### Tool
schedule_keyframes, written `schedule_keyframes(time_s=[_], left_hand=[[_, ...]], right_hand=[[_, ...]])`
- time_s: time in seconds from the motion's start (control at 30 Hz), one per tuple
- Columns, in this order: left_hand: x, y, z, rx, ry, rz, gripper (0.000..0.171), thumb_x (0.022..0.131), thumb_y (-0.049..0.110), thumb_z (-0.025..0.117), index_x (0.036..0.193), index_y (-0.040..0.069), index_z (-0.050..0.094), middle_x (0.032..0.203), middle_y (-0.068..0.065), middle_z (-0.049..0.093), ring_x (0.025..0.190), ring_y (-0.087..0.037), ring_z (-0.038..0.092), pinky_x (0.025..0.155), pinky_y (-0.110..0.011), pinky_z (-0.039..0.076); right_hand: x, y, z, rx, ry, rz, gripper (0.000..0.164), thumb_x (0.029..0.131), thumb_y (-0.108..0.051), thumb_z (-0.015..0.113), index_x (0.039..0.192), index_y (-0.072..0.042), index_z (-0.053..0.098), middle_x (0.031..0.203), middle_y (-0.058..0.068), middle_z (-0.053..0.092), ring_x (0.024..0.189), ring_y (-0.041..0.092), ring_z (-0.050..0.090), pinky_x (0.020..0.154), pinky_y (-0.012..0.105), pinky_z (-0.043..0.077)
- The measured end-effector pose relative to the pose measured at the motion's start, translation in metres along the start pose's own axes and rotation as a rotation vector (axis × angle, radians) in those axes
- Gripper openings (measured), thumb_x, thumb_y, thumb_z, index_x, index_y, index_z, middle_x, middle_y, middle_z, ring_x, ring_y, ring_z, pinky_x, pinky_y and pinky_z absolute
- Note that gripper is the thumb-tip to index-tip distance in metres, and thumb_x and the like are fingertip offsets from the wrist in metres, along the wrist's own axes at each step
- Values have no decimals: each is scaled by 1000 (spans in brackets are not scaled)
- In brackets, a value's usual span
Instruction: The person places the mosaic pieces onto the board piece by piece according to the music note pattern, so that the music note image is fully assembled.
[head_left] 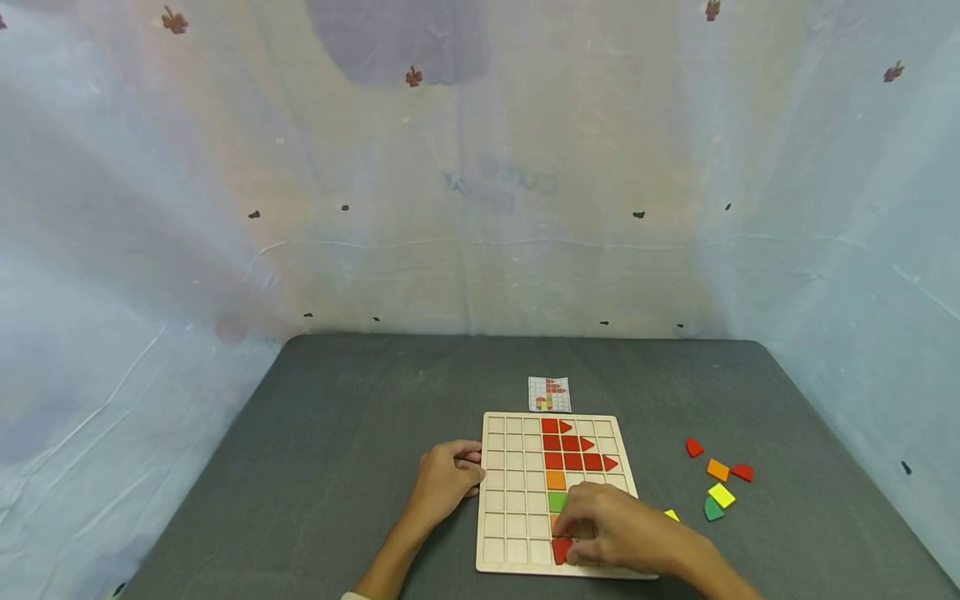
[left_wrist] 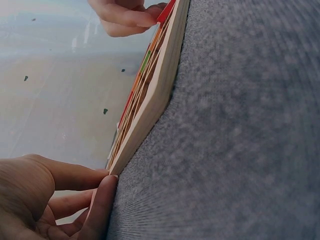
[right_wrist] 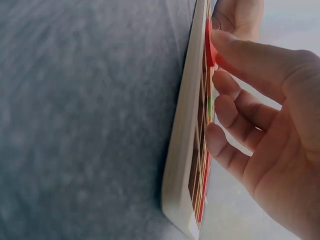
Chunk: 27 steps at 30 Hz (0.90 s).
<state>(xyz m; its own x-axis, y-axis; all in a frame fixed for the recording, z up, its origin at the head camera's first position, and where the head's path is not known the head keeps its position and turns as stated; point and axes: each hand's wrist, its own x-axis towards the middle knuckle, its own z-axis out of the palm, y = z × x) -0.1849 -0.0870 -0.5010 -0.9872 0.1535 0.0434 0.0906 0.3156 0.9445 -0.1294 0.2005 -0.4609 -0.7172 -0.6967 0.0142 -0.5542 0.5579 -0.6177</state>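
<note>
Red tile (head_left: 560, 551) in R hand (head_left: 618, 527) thumb-finger pinch, askew; may seat crooked if released early. L hand (head_left: 444, 482) pinches board (head_left: 494, 525) edge; slip cd shift cells.

Pale wooden grid board (head_left: 493, 502), flat on table, partly filled.
Far three rows: red square tiles (head_left: 572, 462) ending in right-pointing triangles; nearer, square orange tile (head_left: 555, 481), then square green tile (head_left: 557, 502). Right hand (head_left: 618, 525) pinches tilted flat red tile (head_left: 560, 551) at nearest row; left hand (head_left: 442, 481) grips board's left edge.
</note>
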Motion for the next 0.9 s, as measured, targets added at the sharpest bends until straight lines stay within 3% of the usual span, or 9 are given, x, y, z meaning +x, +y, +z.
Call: schedule_keyframes(time_s=[0.17, 0.33, 0.63, 0.9], left_hand=[[1, 0, 0, -3, 1, -3, 35, 86, -3, 73, 120, -8, 73, 103, -14, 73, 83, -16, 70, 62, -24, 64], [2, 1, 1, -6, 0, -6, 36, 85, -3, 72, 121, -8, 73, 103, -14, 72, 84, -17, 71, 63, -24, 64], [1, 1, 1, -3, -1, -2, 35, 86, -3, 71, 121, -8, 72, 103, -14, 72, 84, -17, 70, 63, -24, 63], [0, -1, 1, 1, 3, 7, 35, 86, -4, 72, 121, -8, 72, 103, -14, 72, 83, -17, 70, 62, -23, 63]], right_hand=[[-1, 4, 0, 16, 27, -81, 10, 90, -23, 85, 97, -27, 80, 93, -19, 65, 85, -5, 56, 73, 15, 51], [0, 4, 3, -24, 45, -110, 13, 88, -20, 86, 95, -27, 78, 92, -21, 64, 85, -6, 54, 73, 14, 50], [0, 3, 4, -30, 59, -64, 15, 88, -22, 86, 97, -27, 75, 93, -21, 63, 84, -5, 55, 72, 15, 50], [0, 1, 4, 37, 41, 3, 13, 91, -29, 85, 101, -29, 76, 98, -20, 64, 87, -3, 56, 75, 18, 52]])
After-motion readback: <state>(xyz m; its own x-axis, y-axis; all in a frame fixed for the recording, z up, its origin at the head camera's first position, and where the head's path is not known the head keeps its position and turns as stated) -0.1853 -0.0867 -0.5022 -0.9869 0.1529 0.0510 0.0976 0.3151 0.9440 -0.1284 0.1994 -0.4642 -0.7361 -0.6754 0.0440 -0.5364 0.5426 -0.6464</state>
